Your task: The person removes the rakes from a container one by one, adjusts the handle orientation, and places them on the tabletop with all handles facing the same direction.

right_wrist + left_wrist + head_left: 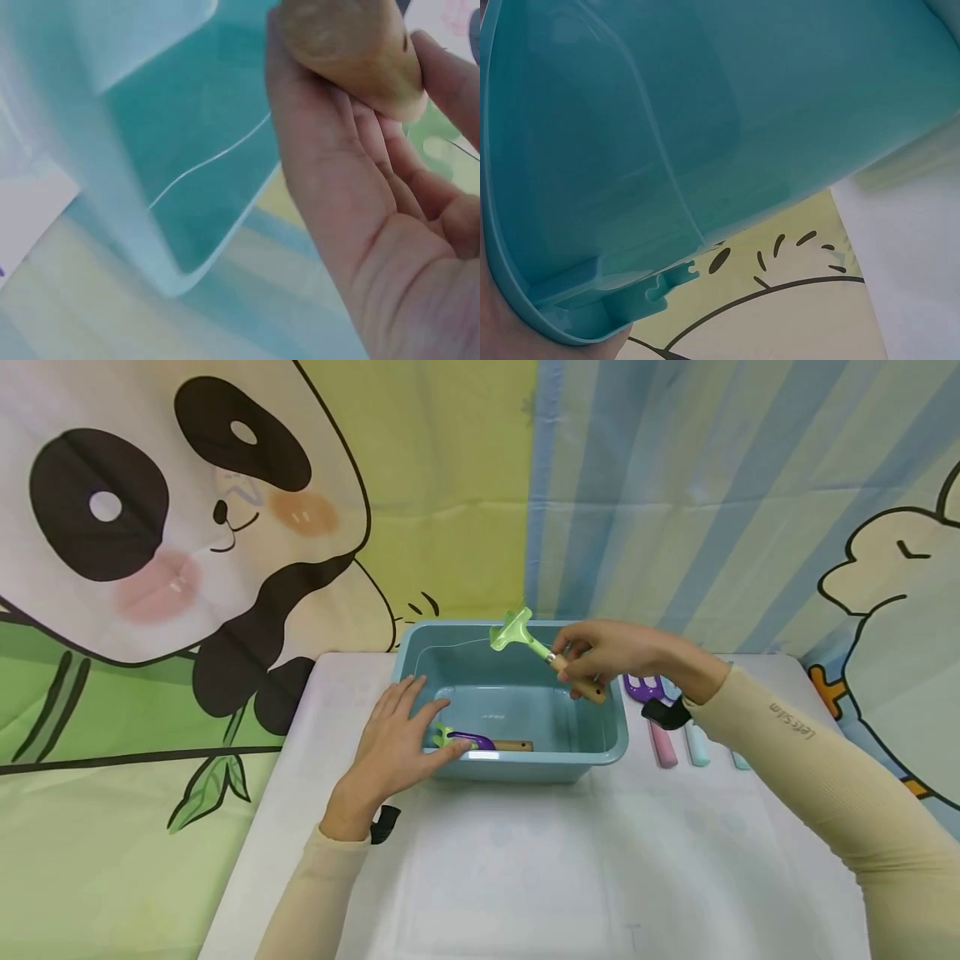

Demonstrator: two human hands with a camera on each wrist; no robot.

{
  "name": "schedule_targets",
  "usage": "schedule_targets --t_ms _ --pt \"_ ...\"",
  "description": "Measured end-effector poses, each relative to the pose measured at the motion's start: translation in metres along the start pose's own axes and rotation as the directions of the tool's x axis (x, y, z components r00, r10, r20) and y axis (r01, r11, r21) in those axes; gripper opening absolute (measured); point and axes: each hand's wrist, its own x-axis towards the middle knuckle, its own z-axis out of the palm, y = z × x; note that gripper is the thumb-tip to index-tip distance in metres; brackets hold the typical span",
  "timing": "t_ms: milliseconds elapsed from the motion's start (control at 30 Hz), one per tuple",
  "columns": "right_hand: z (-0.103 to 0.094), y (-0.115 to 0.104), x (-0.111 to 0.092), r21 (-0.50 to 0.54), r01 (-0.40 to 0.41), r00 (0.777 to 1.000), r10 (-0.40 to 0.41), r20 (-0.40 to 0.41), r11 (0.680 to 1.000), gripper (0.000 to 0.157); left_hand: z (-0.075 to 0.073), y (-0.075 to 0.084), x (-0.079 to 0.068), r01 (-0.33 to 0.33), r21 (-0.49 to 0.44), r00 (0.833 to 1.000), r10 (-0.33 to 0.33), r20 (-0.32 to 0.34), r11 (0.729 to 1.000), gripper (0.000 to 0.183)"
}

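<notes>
Over the tub, right hand gripping green tool.
Left hand splayed; tools lying inside, seven o'clock; others seemingly waiting outside, three.

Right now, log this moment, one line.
right hand: holds green-headed tool over blue bin | left hand: at bin's near-left corner | purple tool: inside bin

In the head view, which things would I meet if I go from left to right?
Printed green leaf, left hand, light green tool head, right hand, rightmost pale turquoise handle.
</notes>
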Motion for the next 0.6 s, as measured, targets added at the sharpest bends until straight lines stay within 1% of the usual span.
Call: schedule_targets --t_ms 200,333,433,600 --pt "-0.004 0.024 -0.042 0.075 0.027 0.994 -0.019 -0.103 0.997 0.042 0.001 0.0 0.001 0.007 0.0 1.0 -0.007 0.0 1.0 0.078" --pt "-0.004 0.044 -0.066 0.071 0.021 0.987 -0.01 -0.162 0.997 0.042 0.001 -0.001 0.0 0.011 0.0 1.0 -0.011 -0.003 1.0 0.078" --pt "0.001 0.062 -0.082 0.072 0.008 0.977 0.007 -0.215 0.997 0.041 0.001 -0.001 0.0 0.007 -0.006 1.0 -0.007 -0.014 1.0 0.078" --pt "0.011 0.093 -0.106 0.119 -0.004 0.952 0.04 -0.302 0.993 0.043 0.001 0.001 0.0 -0.001 -0.008 1.0 0.001 -0.018 1.0 0.078"
